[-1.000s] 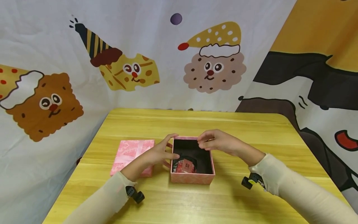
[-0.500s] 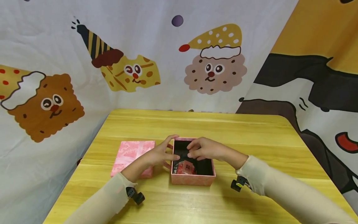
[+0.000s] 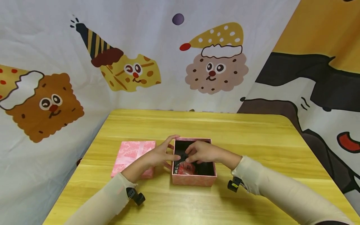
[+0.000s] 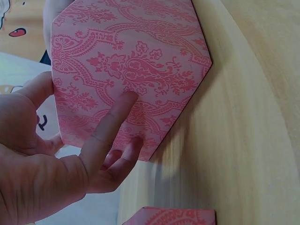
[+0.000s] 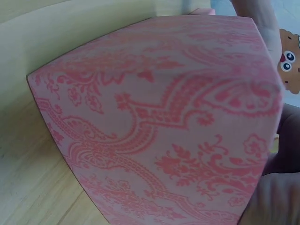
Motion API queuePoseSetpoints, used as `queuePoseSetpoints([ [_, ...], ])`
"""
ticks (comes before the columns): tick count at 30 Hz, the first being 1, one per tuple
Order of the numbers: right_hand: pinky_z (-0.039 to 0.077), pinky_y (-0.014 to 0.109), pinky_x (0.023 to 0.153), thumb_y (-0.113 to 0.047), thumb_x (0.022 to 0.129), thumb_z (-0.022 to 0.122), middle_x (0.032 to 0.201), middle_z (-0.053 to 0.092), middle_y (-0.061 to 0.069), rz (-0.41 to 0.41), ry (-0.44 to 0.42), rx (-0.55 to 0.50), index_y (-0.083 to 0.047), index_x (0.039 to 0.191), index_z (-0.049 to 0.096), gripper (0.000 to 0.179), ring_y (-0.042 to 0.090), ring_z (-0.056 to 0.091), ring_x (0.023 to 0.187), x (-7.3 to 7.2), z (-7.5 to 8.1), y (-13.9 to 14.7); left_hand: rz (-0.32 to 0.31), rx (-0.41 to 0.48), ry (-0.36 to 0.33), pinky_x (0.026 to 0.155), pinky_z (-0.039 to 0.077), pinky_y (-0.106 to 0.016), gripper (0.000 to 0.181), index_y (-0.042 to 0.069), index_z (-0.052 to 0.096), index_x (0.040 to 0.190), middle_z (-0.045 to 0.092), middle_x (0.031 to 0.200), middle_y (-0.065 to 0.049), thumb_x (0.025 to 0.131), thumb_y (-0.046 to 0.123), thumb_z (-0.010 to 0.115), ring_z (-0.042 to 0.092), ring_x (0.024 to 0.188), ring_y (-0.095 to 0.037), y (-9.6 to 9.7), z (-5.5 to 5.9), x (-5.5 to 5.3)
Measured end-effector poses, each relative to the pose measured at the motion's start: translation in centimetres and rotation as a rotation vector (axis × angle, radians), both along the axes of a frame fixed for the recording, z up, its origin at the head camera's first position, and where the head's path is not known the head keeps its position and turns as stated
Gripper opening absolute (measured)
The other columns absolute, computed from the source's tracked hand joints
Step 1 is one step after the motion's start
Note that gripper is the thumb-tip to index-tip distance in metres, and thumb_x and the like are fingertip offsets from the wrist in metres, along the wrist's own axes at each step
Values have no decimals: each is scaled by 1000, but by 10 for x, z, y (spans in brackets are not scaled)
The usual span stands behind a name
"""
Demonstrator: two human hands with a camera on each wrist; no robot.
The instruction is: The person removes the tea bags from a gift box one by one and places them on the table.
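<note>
An uncovered pink patterned box (image 3: 194, 180) with a dark inside stands mid-table in the head view. My left hand (image 3: 158, 155) holds its left wall, the thumb over the rim; in the left wrist view its fingers (image 4: 110, 129) rest against the outer side. My right hand (image 3: 205, 152) reaches into the box from the right, fingers bent and a gap between thumb and index finger. Just below its fingertips lies a red item with a small square label (image 3: 187, 167). Whether the fingers touch it cannot be made out. The right wrist view shows mostly the box's outer wall (image 5: 154, 126).
A pink box lid (image 3: 130, 154) with a ribbon band lies left of the box, partly behind the left forearm. Both stand on a wooden table (image 3: 239, 131). A cartoon-printed cloth (image 3: 168, 100) hangs behind the table.
My right hand has moved left from the box's right rim, then down into the box towards the red item. The left hand and the box have stayed in place.
</note>
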State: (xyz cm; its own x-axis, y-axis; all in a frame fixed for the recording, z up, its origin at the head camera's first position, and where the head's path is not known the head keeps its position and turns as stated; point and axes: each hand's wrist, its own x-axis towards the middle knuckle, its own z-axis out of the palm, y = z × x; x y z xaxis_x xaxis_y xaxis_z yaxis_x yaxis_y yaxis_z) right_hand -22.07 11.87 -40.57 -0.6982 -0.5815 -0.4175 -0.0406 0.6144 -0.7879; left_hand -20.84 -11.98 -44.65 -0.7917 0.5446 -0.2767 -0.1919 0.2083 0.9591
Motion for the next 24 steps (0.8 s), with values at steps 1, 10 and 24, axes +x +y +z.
queuePoseSetpoints([
  [1, 61, 46, 87, -14, 95, 75, 133, 65, 21, 0, 3, 6, 8, 133, 62, 47, 30, 68, 114, 0, -1, -1, 5, -1, 2, 69, 63, -51, 86, 30, 20, 162, 31, 142, -31, 97, 11, 73, 64, 104, -37, 0, 0, 0],
  [10, 60, 46, 88, -11, 92, 77, 124, 69, 18, 39, 62, 68, 6, 130, 64, 44, 28, 68, 111, 0, -7, -5, 22, -2, 12, 72, 63, -50, 88, 29, 22, 163, 27, 149, -27, 95, 9, 74, 63, 107, -33, 0, 2, 1],
  [24, 51, 48, 104, -20, 88, 83, 124, 72, 12, 179, 289, 216, 0, 130, 67, 49, 28, 63, 120, 2, -9, -9, 58, -50, 121, 70, 63, -45, 88, 27, 27, 163, 16, 166, -12, 92, 8, 77, 65, 92, -26, 3, 2, 4],
])
